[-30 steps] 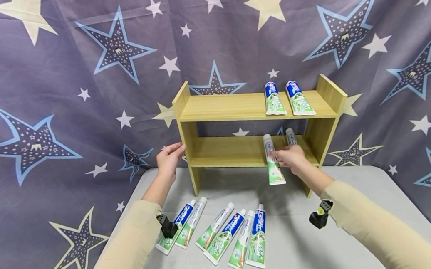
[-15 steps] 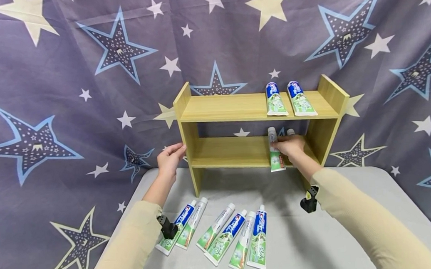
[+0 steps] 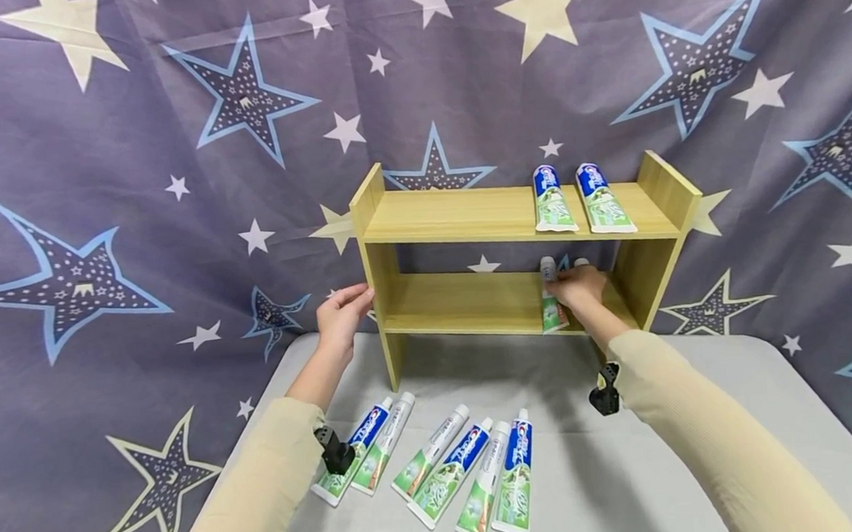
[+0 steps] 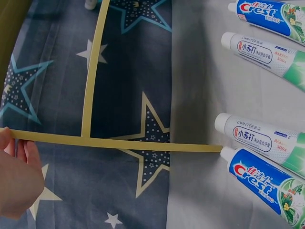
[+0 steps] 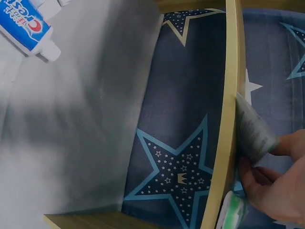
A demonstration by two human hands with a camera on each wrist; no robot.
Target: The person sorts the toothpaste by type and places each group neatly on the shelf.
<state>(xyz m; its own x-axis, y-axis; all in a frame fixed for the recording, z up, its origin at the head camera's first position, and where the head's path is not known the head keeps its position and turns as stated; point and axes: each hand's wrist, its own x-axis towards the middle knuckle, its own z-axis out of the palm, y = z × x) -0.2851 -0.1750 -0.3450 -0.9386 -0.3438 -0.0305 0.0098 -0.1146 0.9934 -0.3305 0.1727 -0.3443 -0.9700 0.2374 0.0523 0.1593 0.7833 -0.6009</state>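
Note:
A wooden two-tier shelf [image 3: 459,214] stands on the table. My left hand [image 3: 344,317] pinches the front edge of its left side panel between thumb and fingers. With my right hand [image 3: 579,292] I hold a white and green toothpaste tube [image 3: 552,313] by its side, cap toward the back, at the lower board. The right wrist view has this tube [image 5: 255,131] tilted just over the board's edge. Beside it on the same board lies another white and green tube [image 5: 233,210], mostly hidden by my hand. Two blue and green Crest tubes [image 3: 553,199] lie on the top board.
Several toothpaste tubes, Crest [image 3: 451,474] and white-capped baking soda ones [image 3: 484,484], lie in front of the shelf on the grey-covered table [image 3: 560,487]. A starry curtain [image 3: 126,114] hangs behind. Black wrist cameras [image 3: 605,389] sit at both sleeves.
My right hand has moved the white and green tube back and slightly right, from in front of the shelf onto the lower tier. My left hand has stayed on the side panel.

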